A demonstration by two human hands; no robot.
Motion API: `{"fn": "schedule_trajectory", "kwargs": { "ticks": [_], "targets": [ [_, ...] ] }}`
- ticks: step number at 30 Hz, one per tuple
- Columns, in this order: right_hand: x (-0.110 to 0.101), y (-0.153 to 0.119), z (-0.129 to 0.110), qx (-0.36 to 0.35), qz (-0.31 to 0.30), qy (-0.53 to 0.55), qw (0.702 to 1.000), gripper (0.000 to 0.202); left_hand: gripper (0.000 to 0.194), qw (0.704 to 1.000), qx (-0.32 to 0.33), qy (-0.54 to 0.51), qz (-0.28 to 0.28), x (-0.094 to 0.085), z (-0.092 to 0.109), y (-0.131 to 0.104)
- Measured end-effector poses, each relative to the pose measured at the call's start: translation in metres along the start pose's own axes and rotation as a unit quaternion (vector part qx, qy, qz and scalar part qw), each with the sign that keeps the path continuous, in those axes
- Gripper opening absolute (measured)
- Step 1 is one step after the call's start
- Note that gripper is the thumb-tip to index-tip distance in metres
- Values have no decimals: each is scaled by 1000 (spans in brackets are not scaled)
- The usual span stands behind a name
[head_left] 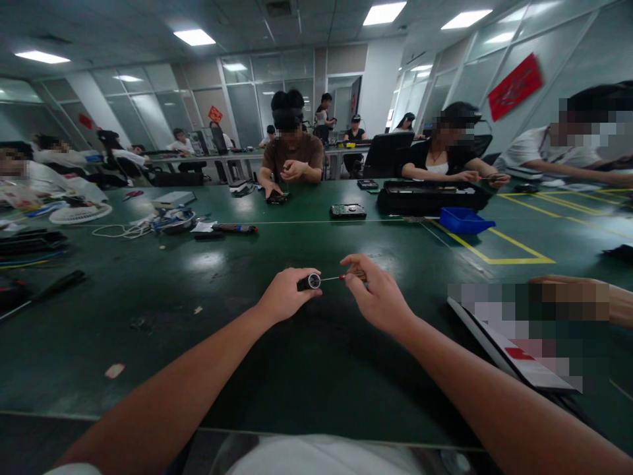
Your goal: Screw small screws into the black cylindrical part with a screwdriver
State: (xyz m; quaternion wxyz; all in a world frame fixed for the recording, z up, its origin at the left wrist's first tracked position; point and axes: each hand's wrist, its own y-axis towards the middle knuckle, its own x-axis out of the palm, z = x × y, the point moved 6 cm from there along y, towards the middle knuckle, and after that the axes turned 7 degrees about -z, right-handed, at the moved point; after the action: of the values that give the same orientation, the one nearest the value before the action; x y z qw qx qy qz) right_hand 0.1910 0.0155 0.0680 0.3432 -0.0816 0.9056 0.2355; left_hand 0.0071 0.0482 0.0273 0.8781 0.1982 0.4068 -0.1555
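My left hand [285,295] is closed around a short black cylinder with a silver-rimmed round end [311,282]; it looks like a small flashlight, but I cannot be sure of its kind. That rimmed end faces right and toward me. Between the fingers of my right hand [380,298] is a screwdriver [359,275] with a brownish handle and a red collar. Its thin shaft points left at the cylinder's round end. Whether the tip touches it I cannot tell. Both hands are just above the green table [316,382].
Across the table a person handles a small dark device [277,197]. A hard drive [349,210], a blue bin [465,221] and a long black casing [430,196] lie beyond my hands. Cables [171,221] are at left; a white-edged panel [499,349] and another person's hand at right.
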Motion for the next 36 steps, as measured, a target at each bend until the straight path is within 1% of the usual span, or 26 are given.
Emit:
{"fn": "schedule_trajectory", "kwargs": {
  "ticks": [4, 6, 9, 12, 15, 18, 20, 22, 24, 26, 27, 28, 29, 30, 31, 33, 36],
  "targets": [
    [1, 1, 6, 30, 7, -5, 1000, 26, 36, 1000, 6, 5, -9, 1, 2, 0],
    [2, 0, 6, 23, 15, 10, 1000, 22, 36, 1000, 6, 4, -4, 0, 2, 0],
    [2, -1, 4, 0, 24, 36, 999, 22, 38, 1000, 3, -1, 6, -1, 0, 0],
    [2, 0, 5, 14, 14, 43, 999, 17, 39, 1000, 3, 2, 4, 0, -1, 0],
    [3, 0, 9, 44, 5, 29, 999, 28, 39, 1000, -1, 7, -3, 2, -1, 0],
    [2, 0, 12, 46, 42, 59, 996, 22, 38, 1000, -2, 3, -2, 2, 1, 0],
    [3, 0, 16, 41, 66, 96, 992, 20, 38, 1000, -2, -1, 0, 1, 1, 0],
    [5, 3, 21, 41, 75, 144, 986, 19, 38, 1000, 0, -1, 0, 1, 1, 1],
    [9, 7, 32, 62, 77, 223, 970, 23, 37, 1000, 19, 13, -9, 2, 3, 1],
    [14, 11, 48, 110, 86, 331, 933, 27, 37, 998, 44, 38, -10, 2, 6, 1],
    [19, 12, 56, 143, 76, 379, 911, 27, 36, 997, 51, 50, -7, 2, 7, 1],
    [23, 13, 63, 172, 68, 413, 892, 27, 36, 997, 53, 59, -2, 1, 7, 1],
    [24, 13, 68, 187, 77, 429, 880, 25, 36, 997, 49, 64, 3, 1, 6, 1],
    [24, 13, 70, 190, 89, 432, 877, 24, 37, 997, 43, 65, 5, 1, 5, 2],
    [22, 13, 71, 186, 101, 427, 879, 24, 37, 997, 39, 63, 2, 2, 3, 2],
    [19, 12, 67, 160, 116, 403, 894, 25, 38, 998, 35, 57, -6, 4, 1, 2],
    [18, 11, 57, 124, 107, 370, 915, 26, 39, 998, 33, 50, -7, 6, -3, 3]
  ]
}}
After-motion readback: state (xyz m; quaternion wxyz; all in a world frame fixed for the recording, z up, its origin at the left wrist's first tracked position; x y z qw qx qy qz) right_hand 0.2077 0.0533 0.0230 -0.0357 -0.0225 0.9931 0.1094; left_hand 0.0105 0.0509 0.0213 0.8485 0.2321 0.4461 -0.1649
